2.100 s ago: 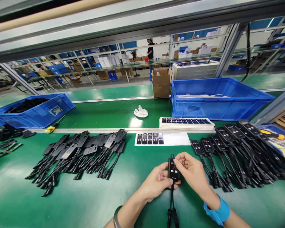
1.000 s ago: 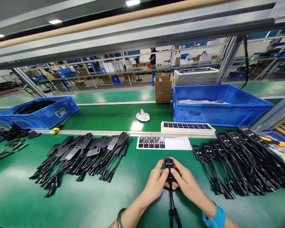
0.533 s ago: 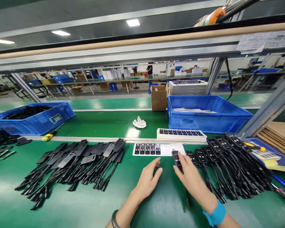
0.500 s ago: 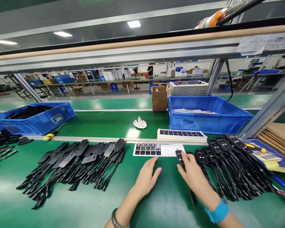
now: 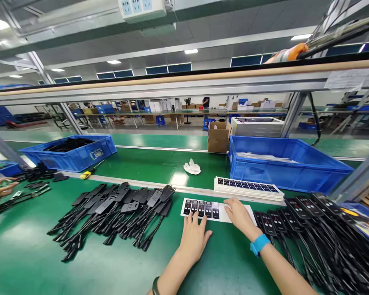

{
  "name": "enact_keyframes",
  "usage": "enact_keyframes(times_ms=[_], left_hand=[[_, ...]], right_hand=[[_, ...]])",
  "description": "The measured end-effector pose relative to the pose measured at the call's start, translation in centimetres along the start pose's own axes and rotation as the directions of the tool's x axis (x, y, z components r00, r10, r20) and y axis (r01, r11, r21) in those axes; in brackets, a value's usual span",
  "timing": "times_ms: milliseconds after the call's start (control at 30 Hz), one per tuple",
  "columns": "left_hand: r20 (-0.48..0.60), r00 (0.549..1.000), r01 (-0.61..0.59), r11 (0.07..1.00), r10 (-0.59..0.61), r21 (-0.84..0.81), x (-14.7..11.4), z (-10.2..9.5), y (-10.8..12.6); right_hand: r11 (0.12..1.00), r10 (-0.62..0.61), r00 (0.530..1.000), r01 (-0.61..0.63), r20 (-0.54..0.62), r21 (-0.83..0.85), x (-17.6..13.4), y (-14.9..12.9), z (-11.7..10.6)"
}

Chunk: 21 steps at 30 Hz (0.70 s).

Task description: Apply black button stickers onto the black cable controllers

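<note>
A white label sheet lies on the green bench, with several black printed labels at its left end. My left hand rests at the sheet's lower left edge, fingers spread and tips over the labels, holding nothing. Over the bare right part of the sheet is my right hand, fingers stretched out and thumb apart, with no object visible in it. To its right lie several black cabled controllers with printed faces. On the left is a heap of similar controllers, plain backs up.
Behind the sheet sits a stack of label sheets. Blue bins stand at right and left. A white glove, a yellow-handled screwdriver and a cardboard box are further back. Another person's hands work at far left.
The controller in my right hand has been let go, and that hand has moved left onto the sheet. My left hand has moved forward onto the labels. The view has shifted.
</note>
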<state>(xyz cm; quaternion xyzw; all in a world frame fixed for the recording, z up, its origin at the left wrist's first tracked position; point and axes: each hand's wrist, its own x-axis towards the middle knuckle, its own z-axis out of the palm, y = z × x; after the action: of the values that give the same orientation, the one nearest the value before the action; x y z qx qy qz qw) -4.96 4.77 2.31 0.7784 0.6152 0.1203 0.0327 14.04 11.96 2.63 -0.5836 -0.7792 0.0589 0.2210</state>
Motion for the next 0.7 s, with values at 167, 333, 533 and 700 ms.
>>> enact_keyframes(times_ms=[167, 333, 533, 700], left_hand=[[0.040, 0.998, 0.051, 0.999, -0.050, -0.005, -0.1, -0.1, 0.3], [-0.049, 0.997, 0.052, 0.998, -0.053, -0.027, 0.1, 0.7, -0.3], [-0.377, 0.887, 0.301, 0.953, -0.267, 0.035, 2.4, -1.8, -5.5], [-0.497, 0.776, 0.451, 0.893, -0.388, 0.006, 3.0, -3.1, -9.9]], right_hand=[[0.980, -0.060, 0.996, 0.073, -0.073, 0.184, 1.5, -1.2, 2.3], [0.931, -0.039, 0.979, 0.108, -0.198, 0.348, 0.0, -0.8, 0.6], [0.733, 0.290, 0.930, -0.063, -0.228, 0.678, -4.5, -0.4, -1.8], [0.656, 0.289, 0.947, -0.090, -0.139, 0.749, -7.7, -0.3, -0.7]])
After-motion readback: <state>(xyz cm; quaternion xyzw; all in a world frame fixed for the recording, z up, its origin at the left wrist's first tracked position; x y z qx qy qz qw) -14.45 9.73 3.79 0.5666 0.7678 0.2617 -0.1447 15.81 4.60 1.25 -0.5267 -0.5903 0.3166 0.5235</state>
